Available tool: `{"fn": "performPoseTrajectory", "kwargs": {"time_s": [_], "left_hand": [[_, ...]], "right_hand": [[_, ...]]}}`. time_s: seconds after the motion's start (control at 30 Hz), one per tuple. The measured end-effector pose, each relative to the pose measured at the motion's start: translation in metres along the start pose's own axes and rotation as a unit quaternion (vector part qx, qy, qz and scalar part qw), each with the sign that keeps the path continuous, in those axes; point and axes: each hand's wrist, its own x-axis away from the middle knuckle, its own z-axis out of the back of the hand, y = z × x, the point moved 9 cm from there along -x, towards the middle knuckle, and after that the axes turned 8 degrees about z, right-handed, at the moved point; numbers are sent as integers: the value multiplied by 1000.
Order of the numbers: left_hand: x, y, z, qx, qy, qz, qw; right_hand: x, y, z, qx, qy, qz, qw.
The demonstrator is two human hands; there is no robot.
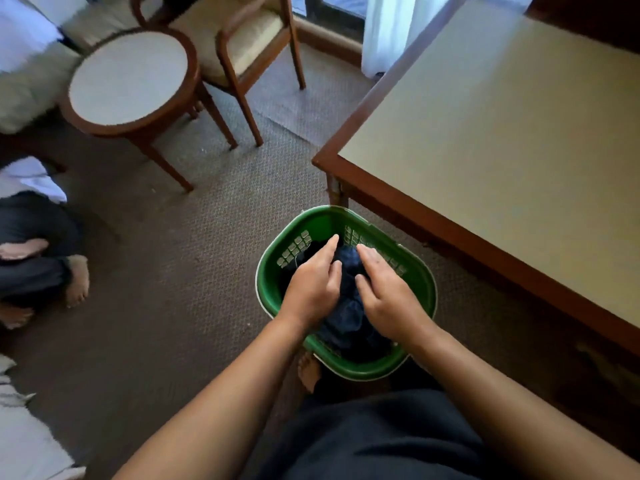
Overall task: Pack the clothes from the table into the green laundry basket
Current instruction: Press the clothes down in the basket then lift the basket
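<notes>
The green laundry basket (349, 365) stands on the carpet just in front of my legs, beside the table's near corner. Dark navy clothes (346, 317) fill it. My left hand (313, 284) and my right hand (388, 292) are both down inside the basket, palms on the dark clothes, fingers spread and pointing away from me. Neither hand clearly grips the cloth; the fingertips press on top of it. The beige table top (519, 133) with its dark wooden edge is at the right, with no clothes on the part in view.
A round wooden side table (128, 77) and a wooden armchair (242, 39) stand at the back left. Another person sits on the floor at the far left, bare feet (76, 282) showing. A white curtain (388, 32) hangs behind the table. Brown carpet (194, 258) surrounds the basket.
</notes>
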Motion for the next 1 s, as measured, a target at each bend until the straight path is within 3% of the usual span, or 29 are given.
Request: {"fn": "performPoseTrajectory", "kwargs": {"time_s": [0.3, 0.67, 1.0], "left_hand": [[4, 55, 1, 3, -77, -141, 987], [-3, 127, -1, -29, -78, -177, 981], [-27, 127, 0, -63, -128, -212, 967]], "right_hand": [[57, -7, 49, 2, 125, -82, 989], [63, -3, 89, -51, 163, -99, 980], [55, -4, 80, -57, 242, -138, 959]]}}
